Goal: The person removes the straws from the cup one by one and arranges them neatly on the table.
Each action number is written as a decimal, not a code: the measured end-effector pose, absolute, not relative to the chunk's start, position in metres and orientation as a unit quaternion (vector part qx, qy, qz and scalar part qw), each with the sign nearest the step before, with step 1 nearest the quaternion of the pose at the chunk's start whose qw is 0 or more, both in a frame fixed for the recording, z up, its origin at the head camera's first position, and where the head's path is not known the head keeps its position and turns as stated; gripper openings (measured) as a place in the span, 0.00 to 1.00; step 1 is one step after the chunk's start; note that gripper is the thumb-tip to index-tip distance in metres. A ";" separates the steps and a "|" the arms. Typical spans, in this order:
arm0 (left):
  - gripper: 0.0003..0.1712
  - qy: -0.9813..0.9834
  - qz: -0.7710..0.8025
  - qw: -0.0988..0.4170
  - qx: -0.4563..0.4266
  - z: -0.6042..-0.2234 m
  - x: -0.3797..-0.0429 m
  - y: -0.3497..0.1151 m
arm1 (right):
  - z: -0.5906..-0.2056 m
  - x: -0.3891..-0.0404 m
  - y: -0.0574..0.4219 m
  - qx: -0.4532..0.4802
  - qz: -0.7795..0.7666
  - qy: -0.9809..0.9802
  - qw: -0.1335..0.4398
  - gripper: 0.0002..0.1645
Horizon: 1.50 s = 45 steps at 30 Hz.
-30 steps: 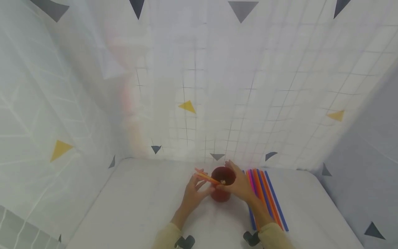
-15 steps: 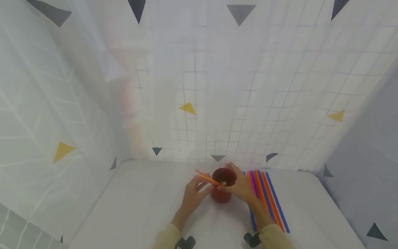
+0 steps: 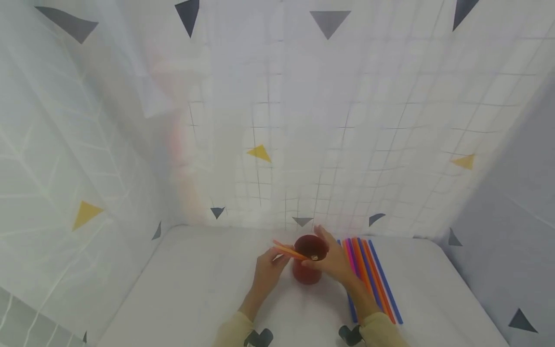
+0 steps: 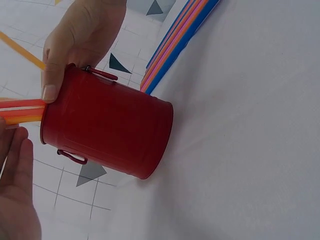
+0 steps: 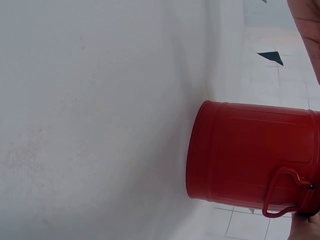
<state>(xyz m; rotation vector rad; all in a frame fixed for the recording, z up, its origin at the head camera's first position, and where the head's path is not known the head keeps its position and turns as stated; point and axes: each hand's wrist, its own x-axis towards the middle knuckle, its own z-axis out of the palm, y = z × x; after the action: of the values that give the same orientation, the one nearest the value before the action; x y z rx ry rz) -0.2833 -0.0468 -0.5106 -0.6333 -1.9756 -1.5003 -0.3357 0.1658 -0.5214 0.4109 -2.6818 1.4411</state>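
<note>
White bench [image 3: 186,289] under you, and your left hand [image 3: 266,274] is pinching a few orange straws [image 3: 291,252] at the rim of the red bucket [image 3: 307,273] your right hand [image 3: 336,262]'s gripping, with loose coloured straws [image 3: 366,262] just right of that.

Left fingers [image 4: 24,160] pinch, right fingers [image 3: 323,233] grip (both forearms [image 3: 364,300] angled inward).

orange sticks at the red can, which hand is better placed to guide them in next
Left, probably: the left hand has its fingers at the orange sticks. The right hand grips the red can from the other side, so it looks better suited to steadying it.
</note>
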 end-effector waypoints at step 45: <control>0.08 -0.744 -0.597 0.242 -0.178 -0.534 -0.298 -0.048 | -0.521 -0.331 0.167 0.151 0.453 -0.875 0.077 0.67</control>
<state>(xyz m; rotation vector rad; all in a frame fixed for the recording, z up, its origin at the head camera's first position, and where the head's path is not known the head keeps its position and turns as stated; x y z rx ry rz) -0.2981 -0.0477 -0.5338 -0.4876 -2.0350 -1.6314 -0.3313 0.1675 -0.5207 0.4509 -2.6221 1.3567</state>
